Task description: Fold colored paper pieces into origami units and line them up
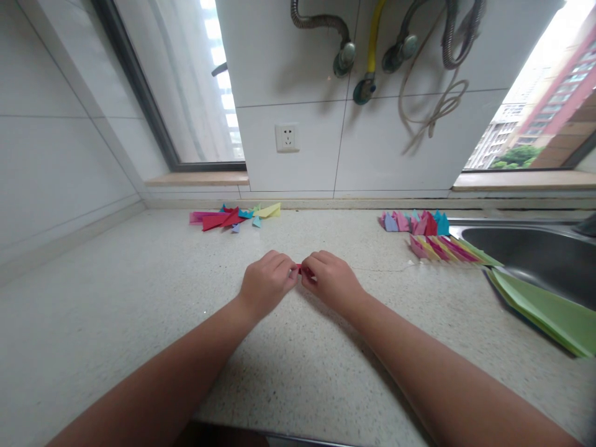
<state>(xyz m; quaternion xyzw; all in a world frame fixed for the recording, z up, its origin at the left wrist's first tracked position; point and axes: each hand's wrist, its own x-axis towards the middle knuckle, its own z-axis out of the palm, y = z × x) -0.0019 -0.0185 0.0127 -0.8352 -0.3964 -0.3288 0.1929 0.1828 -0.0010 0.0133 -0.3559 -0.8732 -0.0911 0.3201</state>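
Close together over the middle of the counter, both hands pinch one small piece of red paper (299,268). My left hand (269,280) has its fingers closed on the paper's left end. On the other end, the fingers of my right hand (331,279) are closed too. Only a narrow red strip shows between the fingertips, so its folded shape is mostly hidden. Behind the left hand lies a loose pile of folded coloured paper (223,218) in red, pink, yellow and blue. To the right stands a row of small folded paper pieces (414,222).
Fanned pink and yellow folded papers (442,248) lie near the sink (526,254). Green paper sheets (544,304) rest at the sink's front edge. The speckled counter (139,329) meets a tiled wall with a socket (287,138), pipe valves (345,59) and a looped cord (444,105).
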